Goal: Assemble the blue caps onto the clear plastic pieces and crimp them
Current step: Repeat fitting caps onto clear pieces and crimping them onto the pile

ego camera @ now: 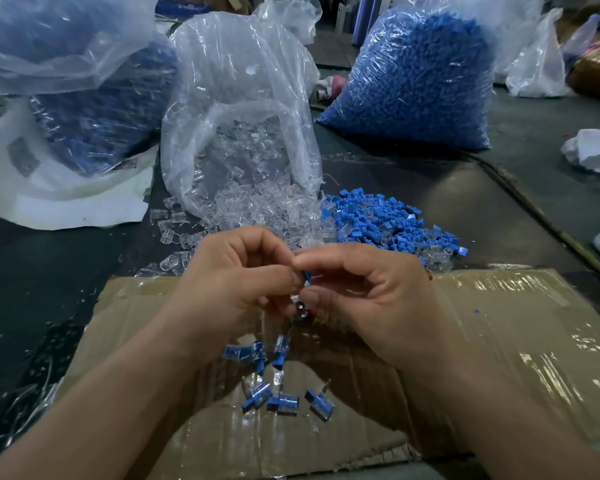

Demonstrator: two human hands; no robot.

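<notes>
Blue cap [306, 276] sits at the middle of the frame, pinched between the fingertips of both hands above a flattened cardboard sheet [499, 341]. The left hand [236, 282] has its fingers curled in, thumb and forefinger meeting at the blue cap. The right hand [371, 299] nips it from the other side between thumb and forefinger, the remaining fingers loosely bent. Whether a clear piece is already in the pinch is hidden by the fingers.

The cardboard, glossy with tape, lies on a dark surface [49, 271] in the lower part of the frame. A small scatter of assembled pieces [278, 393] rests on it just below the hands. Beyond the cardboard's far edge, a loose pile of blue caps [388, 223] lies right of centre, touching a spill of clear plastic pieces [250, 202] from an open transparent bag [239, 81]. A full bag of blue parts [416, 81] stands at upper right. Another bag [84, 81] with blue contents fills the upper left, over a white sack [66, 195]. More plastic bags [537, 64] crowd the far upper right.
</notes>
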